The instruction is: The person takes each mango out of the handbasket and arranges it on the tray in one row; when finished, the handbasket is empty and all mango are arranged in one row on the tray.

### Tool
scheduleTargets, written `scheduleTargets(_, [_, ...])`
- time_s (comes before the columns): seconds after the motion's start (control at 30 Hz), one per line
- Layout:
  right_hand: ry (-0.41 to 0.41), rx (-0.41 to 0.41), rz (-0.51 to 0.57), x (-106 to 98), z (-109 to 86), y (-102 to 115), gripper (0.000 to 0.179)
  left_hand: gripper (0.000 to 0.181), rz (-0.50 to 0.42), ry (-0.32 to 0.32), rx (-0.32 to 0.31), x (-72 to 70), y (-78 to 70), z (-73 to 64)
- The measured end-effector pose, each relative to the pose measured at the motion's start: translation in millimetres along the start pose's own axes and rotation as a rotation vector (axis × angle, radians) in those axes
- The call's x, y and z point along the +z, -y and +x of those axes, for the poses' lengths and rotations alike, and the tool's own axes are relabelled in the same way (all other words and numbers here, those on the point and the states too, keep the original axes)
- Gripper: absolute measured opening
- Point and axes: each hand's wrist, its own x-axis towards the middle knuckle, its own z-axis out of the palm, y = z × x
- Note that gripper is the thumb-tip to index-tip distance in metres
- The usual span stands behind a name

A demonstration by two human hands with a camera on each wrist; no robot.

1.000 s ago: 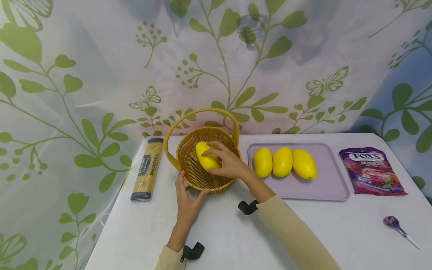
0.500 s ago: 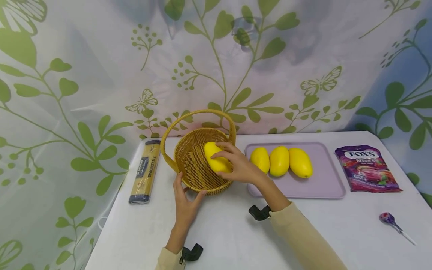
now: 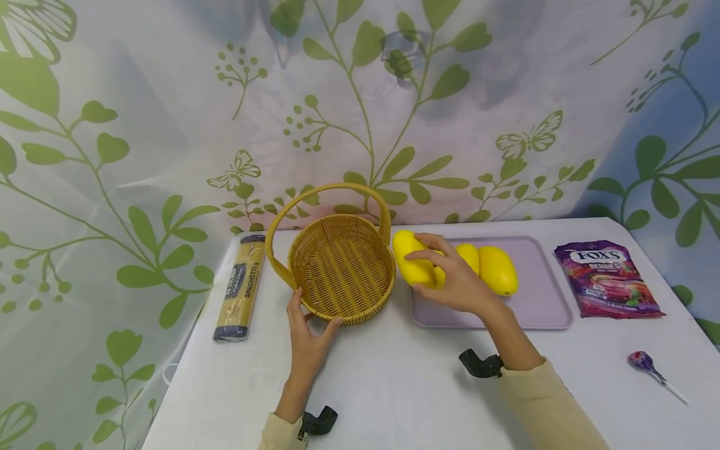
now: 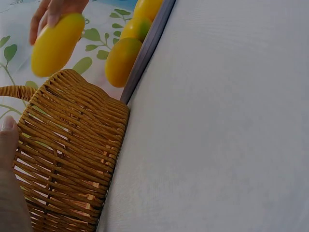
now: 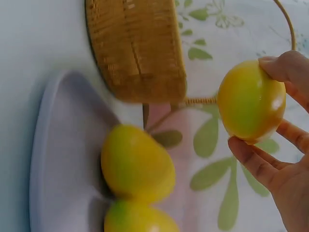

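Note:
My right hand (image 3: 458,281) holds a yellow mango (image 3: 413,259) between thumb and fingertips, raised over the left end of the lilac tray (image 3: 540,306). The right wrist view shows this mango (image 5: 248,104) well above the tray. Three more mangoes lie on the tray: the rightmost mango (image 3: 497,270) shows fully, the others are partly hidden by my hand and the held mango. My left hand (image 3: 308,344) grips the near left rim of a wicker basket (image 3: 343,269), with the thumb (image 4: 7,142) at the rim in the left wrist view. Nothing lies inside the basket.
A spaghetti pack (image 3: 242,287) lies left of the basket. To the right of the tray are a purple Fox's candy bag (image 3: 610,280) and a lollipop (image 3: 644,362). A leaf-patterned curtain (image 3: 337,112) hangs behind the white table (image 3: 382,387).
My right hand has lifted the mango out of the basket and carried it right, over the tray. The left hand keeps its place on the basket; the head view has shifted slightly.

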Motion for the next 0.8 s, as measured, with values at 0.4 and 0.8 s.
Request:
scheduleTargets(0.4, [-0.148,0.106,-0.145,-67.7,-51.2,-33.5,0.054,0.102,0.004,-0.019,-0.003,2.0,2.8,0.4])
scheduleTargets(0.8, [-0.235,0.243,-0.225,-103.4,-92.0,-60.4,0.054,0.099,-0.007,-0.005,0.013,0.4,3.7,-0.1])
